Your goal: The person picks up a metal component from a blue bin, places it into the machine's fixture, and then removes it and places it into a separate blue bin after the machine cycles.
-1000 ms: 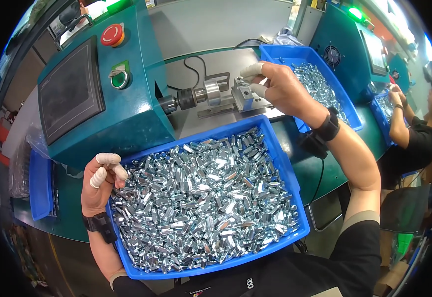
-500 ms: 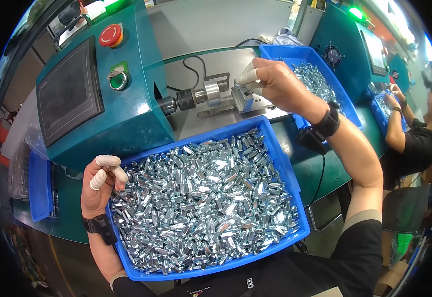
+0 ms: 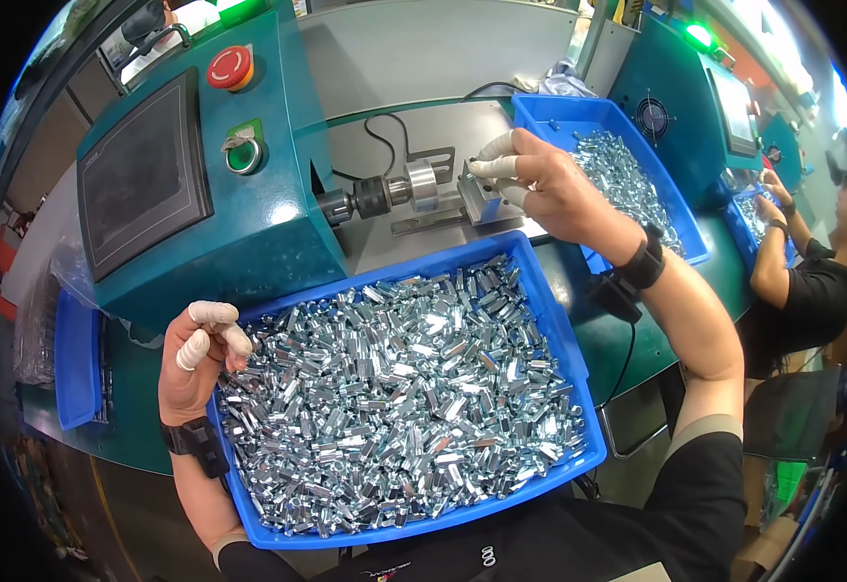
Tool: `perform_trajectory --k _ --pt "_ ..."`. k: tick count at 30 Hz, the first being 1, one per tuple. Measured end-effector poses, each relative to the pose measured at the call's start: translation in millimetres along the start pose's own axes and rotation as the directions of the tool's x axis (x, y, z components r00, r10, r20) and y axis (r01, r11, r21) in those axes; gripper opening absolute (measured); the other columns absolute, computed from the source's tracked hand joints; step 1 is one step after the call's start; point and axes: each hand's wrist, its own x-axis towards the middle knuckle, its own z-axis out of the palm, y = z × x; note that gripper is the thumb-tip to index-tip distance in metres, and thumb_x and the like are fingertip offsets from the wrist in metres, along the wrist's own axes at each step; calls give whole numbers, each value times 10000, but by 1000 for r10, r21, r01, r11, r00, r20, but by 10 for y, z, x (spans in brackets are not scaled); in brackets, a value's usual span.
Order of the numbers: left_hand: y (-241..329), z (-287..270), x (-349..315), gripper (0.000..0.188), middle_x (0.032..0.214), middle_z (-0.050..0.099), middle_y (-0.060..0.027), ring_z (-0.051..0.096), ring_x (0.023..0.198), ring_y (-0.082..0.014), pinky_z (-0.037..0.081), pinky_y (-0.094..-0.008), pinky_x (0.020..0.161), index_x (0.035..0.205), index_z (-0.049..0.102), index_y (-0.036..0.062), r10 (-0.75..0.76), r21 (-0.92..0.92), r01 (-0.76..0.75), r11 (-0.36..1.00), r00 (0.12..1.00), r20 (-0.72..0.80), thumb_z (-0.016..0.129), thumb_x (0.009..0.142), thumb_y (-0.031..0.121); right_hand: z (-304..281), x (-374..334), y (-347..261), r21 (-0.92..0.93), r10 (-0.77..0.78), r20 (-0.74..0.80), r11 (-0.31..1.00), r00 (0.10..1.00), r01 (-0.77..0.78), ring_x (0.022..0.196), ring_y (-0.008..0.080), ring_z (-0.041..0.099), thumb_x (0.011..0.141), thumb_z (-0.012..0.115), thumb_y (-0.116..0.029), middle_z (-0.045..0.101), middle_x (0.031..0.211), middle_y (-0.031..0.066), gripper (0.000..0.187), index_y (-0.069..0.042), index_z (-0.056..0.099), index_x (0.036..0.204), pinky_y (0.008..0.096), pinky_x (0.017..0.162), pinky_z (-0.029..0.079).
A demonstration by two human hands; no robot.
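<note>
At the metal fixture block [image 3: 482, 202], the white-covered fingertips of my right hand [image 3: 564, 189] are closed together over its top. Something small and dark shows at the tips, too small to name. My left hand [image 3: 191, 364], with white finger covers, is curled over the left rim of a blue tray [image 3: 590, 412]. Whether anything lies inside its fingers is hidden. Heaped in that tray are shiny silver hexagonal metal pieces [image 3: 394, 398]. To the left of the block, a dark chuck [image 3: 373, 197] with a round silver head [image 3: 422, 184] points at it.
A green machine [image 3: 278, 233] with a dark screen [image 3: 142, 179] and a red stop button [image 3: 230, 67] stands at left. Behind my right hand is a second blue tray [image 3: 690, 238] of metal pieces [image 3: 622, 175]. Another person [image 3: 806, 272] works at far right.
My right hand has shifted slightly down and to the right beside the fixture block, its fingers a little more spread along it. My left hand has stayed in place.
</note>
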Motion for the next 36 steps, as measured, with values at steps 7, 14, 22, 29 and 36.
perform_trajectory --k 7,14,22,29,36 --pt "4 20 8 463 845 690 -136 627 673 -156 503 -255 614 1143 605 -6 6 1 -6 1000 1000 9 649 924 400 75 -164 -179 273 306 -5 916 952 -293 918 151 639 872 570 26 633 1030 68 442 -83 620 1297 279 739 519" --pt "26 78 29 494 771 610 -107 542 619 -144 454 -252 583 1117 578 2 4 56 -3 998 1000 -18 641 924 453 70 -194 -168 262 277 39 924 960 -277 968 210 659 882 560 31 595 1044 123 447 -17 562 1326 293 799 548" --pt "5 66 28 502 757 607 -108 549 619 -146 454 -250 584 1103 577 2 -5 59 6 998 1000 -26 640 919 465 60 -238 -284 265 350 19 901 937 -342 920 174 641 866 599 -9 622 1097 102 447 -34 575 1312 292 767 536" --pt "11 73 35 499 750 606 -109 553 617 -148 456 -249 578 1103 579 5 -2 64 4 998 1000 -20 642 918 465 -5 -126 -231 -140 -29 -237 990 971 -4 825 203 635 867 666 -74 647 1026 108 348 -58 651 1214 320 752 522" --pt "5 74 30 487 754 605 -109 551 622 -151 458 -250 576 1106 580 8 -3 63 4 998 1000 -16 638 923 456 -204 245 -85 129 225 20 966 974 -225 826 233 647 882 679 -134 686 961 118 234 -44 710 1097 326 762 520"
